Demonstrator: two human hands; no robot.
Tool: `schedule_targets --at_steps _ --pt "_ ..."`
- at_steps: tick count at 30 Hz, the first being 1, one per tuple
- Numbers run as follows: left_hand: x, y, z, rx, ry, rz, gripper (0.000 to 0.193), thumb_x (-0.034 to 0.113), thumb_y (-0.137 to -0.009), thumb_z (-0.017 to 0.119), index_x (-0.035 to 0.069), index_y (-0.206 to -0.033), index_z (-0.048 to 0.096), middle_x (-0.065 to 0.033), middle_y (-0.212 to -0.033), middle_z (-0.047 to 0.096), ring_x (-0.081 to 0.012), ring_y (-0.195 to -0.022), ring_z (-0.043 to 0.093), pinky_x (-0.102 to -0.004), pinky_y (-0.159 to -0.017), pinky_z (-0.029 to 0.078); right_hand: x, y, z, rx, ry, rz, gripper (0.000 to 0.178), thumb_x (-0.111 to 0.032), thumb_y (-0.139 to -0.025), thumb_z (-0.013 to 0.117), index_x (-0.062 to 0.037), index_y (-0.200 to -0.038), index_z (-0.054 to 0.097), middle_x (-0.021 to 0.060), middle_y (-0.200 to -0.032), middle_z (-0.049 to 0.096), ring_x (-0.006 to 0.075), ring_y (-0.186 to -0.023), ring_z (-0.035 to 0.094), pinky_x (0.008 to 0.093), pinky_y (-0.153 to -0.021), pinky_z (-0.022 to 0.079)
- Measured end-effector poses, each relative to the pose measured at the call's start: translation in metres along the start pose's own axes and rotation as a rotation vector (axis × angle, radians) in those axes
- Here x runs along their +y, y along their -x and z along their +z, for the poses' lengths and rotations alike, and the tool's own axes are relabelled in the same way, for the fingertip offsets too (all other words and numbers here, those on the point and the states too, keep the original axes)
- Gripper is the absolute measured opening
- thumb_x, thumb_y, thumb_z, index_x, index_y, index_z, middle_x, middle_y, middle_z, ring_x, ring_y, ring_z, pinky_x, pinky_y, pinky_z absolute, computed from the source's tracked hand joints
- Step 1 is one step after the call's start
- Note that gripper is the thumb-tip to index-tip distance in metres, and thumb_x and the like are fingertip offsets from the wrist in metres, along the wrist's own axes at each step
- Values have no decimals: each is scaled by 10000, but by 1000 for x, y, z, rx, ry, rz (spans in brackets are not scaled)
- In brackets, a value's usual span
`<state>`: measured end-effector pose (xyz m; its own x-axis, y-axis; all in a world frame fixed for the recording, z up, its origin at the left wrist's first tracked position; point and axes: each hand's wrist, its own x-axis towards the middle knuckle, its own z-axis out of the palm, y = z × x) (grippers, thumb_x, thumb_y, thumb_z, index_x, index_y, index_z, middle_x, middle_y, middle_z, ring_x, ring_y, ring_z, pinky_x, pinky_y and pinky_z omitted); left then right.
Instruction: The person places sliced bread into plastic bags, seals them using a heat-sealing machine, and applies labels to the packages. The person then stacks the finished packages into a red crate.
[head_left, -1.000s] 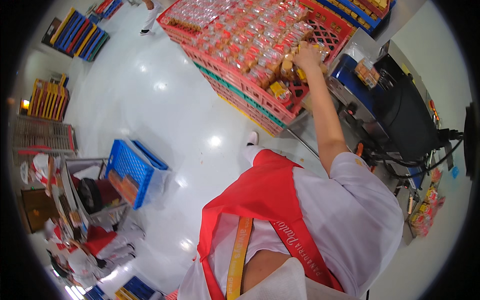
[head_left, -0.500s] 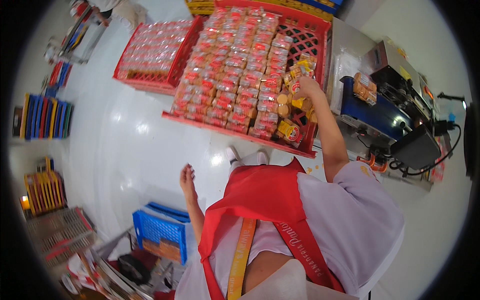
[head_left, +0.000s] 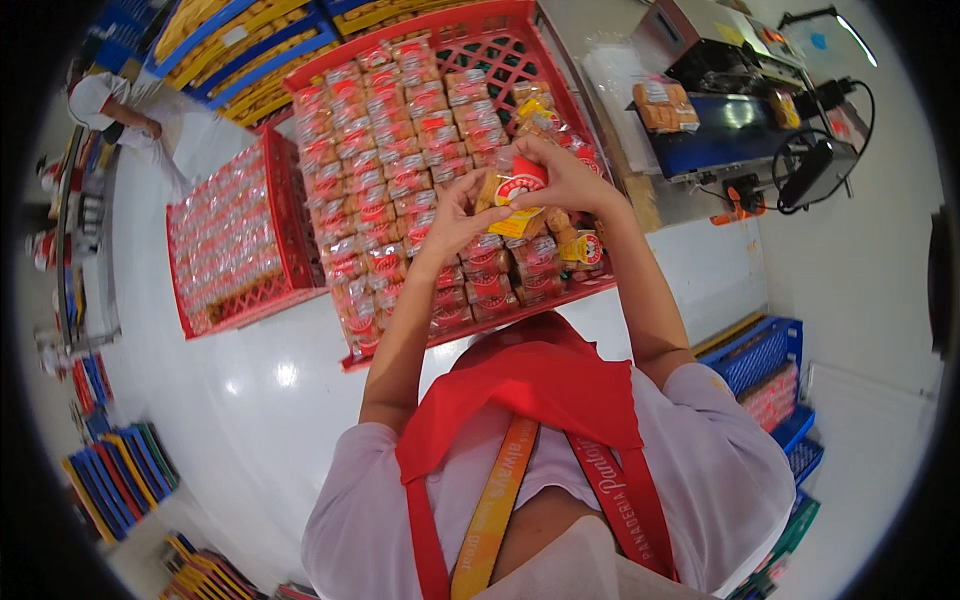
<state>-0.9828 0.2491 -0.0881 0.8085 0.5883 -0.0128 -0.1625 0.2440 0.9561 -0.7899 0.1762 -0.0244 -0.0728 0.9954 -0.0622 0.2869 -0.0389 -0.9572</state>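
Note:
A clear bag of biscuits or small bread with a yellow and red label is held up between my two hands above the large red crate. My left hand grips its left side with thumb and fingers. On the right side and top of the bag, my right hand has its fingers closed. Under my hands, the red crate holds rows of clear packs with red print. Looser yellow-labelled packs lie along its right side, some partly hidden by my right forearm.
A second red crate full of packs stands to the left. On the right, a machine with a blue belt carries a bread pack. Blue and yellow trays are stacked behind. Another person stands at far left.
My right hand has lifted a yellow-labelled bag from the crate's right side. My left hand has come up from beside my body to grip it too. The view has turned.

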Motion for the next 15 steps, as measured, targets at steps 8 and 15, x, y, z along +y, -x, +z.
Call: schedule_targets --at_steps 8,15 --pt "-40 -32 -18 -57 -11 -23 530 9 -787 711 17 -1258 469 -57 -1087 633 -121 -988 598 -266 -834 494 43 9 -19 277 -183 146 112 -74 -791 714 -4 -841 642 -11 -809 630 44 -747 565 216 -655 459" --pt "-17 -83 -29 -132 -285 -89 175 116 -826 697 2 -955 669 -19 -881 670 -74 -839 595 -237 -757 473 52 -12 -14 473 175 39 138 -140 -793 705 -13 -791 649 65 -692 623 135 -657 571 275 -627 455"
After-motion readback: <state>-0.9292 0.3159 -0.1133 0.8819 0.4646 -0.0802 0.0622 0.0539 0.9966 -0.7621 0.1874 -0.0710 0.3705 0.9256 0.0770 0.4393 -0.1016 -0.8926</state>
